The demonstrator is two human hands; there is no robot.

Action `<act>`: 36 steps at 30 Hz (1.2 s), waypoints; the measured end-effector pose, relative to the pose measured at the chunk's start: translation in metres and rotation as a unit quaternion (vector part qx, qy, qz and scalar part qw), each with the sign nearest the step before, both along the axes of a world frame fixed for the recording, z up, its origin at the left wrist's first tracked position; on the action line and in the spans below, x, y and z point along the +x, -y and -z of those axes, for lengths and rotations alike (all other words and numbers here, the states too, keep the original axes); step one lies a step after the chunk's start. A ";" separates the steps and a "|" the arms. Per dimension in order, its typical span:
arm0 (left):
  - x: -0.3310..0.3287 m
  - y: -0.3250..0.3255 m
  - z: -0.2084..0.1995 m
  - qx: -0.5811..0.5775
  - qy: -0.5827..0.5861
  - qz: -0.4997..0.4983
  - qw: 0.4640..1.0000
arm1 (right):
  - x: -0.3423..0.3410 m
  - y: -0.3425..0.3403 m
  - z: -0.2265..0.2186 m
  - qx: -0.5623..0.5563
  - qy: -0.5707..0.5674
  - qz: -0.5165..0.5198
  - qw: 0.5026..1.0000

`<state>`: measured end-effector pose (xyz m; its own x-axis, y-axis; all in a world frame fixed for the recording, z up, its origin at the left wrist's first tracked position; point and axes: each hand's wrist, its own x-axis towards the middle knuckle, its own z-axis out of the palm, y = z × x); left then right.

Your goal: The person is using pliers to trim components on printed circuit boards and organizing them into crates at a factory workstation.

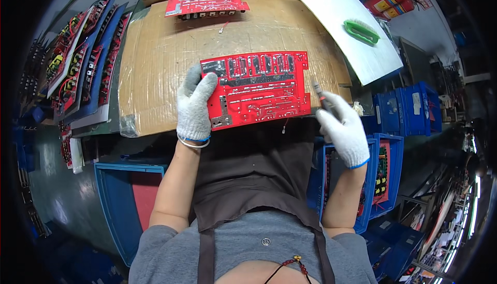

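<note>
My left hand (195, 103), in a white knit glove, grips the left edge of a red circuit board (269, 95), thumb on its face. The board's solder side faces up, with silvery joints and several dark slots. It is held above the near edge of the cardboard. My right hand (339, 126), gloved too, closes on a slim hand tool (318, 90) with a greyish tip and an orange-red part; its exact kind is unclear. The tool stands just off the board's right edge. A thin red wire with a pale connector (283, 128) hangs below the board.
Another red board (207, 3) lies at the cardboard's (155, 77) far edge. A green-handled brush (362, 32) rests on a white sheet (336, 15) at far right. Boards stand between blue dividers (93, 51) at left. Blue bins (103, 201) flank my body. A fire extinguisher (389, 0) stands far right.
</note>
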<state>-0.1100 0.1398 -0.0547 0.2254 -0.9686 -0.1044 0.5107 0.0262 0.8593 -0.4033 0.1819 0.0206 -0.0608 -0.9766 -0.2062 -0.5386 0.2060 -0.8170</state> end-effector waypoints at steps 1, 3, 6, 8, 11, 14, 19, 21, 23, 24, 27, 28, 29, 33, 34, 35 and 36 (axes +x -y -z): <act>-0.001 0.002 -0.003 -0.003 -0.001 0.004 1.000 | -0.009 0.002 0.006 -0.047 -0.014 0.036 0.998; -0.001 0.002 -0.008 -0.021 -0.005 0.024 0.999 | -0.015 0.007 0.016 -0.147 -0.127 0.081 0.978; 0.003 0.002 -0.007 -0.025 0.002 0.009 1.000 | 0.008 -0.001 -0.007 -0.032 -0.055 -0.064 0.996; 0.008 -0.006 -0.015 -0.011 0.005 0.016 1.000 | 0.006 -0.006 0.002 -0.107 -0.055 -0.073 0.990; 0.003 -0.012 -0.016 0.038 -0.013 -0.031 0.999 | -0.001 -0.012 0.010 -0.178 -0.040 0.012 0.983; 0.021 0.002 -0.017 0.016 -0.031 -0.005 0.999 | -0.012 -0.031 0.005 -0.118 0.112 0.056 0.985; 0.087 0.044 -0.059 -0.010 0.076 -0.025 0.997 | 0.011 -0.027 0.003 -0.213 0.140 0.017 0.967; 0.113 0.071 -0.055 -0.026 0.153 -0.032 0.987 | 0.014 -0.016 0.008 -0.324 -0.078 -0.017 0.943; 0.147 0.100 -0.045 -0.010 0.293 -0.028 0.956 | 0.021 -0.007 0.008 -0.378 -0.203 -0.022 0.903; 0.173 0.113 -0.035 0.020 0.387 -0.014 0.922 | 0.022 -0.009 0.007 -0.377 -0.201 -0.021 0.904; 0.156 0.109 -0.042 0.007 0.737 -0.110 0.666 | 0.018 -0.013 0.008 -0.395 -0.315 -0.022 0.863; 0.128 0.094 -0.053 -0.032 0.817 -0.222 0.531 | 0.016 -0.016 0.009 -0.389 -0.319 -0.020 0.864; 0.095 0.079 -0.069 -0.110 0.730 -0.198 0.645 | 0.012 -0.018 0.010 -0.396 -0.328 -0.018 0.857; -0.011 0.022 -0.101 -0.323 0.594 0.059 0.734 | 0.005 -0.028 0.013 -0.400 -0.315 -0.033 0.860; -0.026 0.011 -0.101 -0.328 0.566 0.116 0.748 | 0.007 -0.031 0.012 -0.402 -0.311 -0.034 0.861; -0.038 0.006 -0.097 -0.326 0.549 0.163 0.752 | 0.008 -0.035 0.010 -0.341 -0.152 -0.060 0.926; -0.050 0.003 -0.092 -0.329 0.521 0.198 0.762 | 0.008 -0.039 0.010 -0.267 0.012 -0.082 0.960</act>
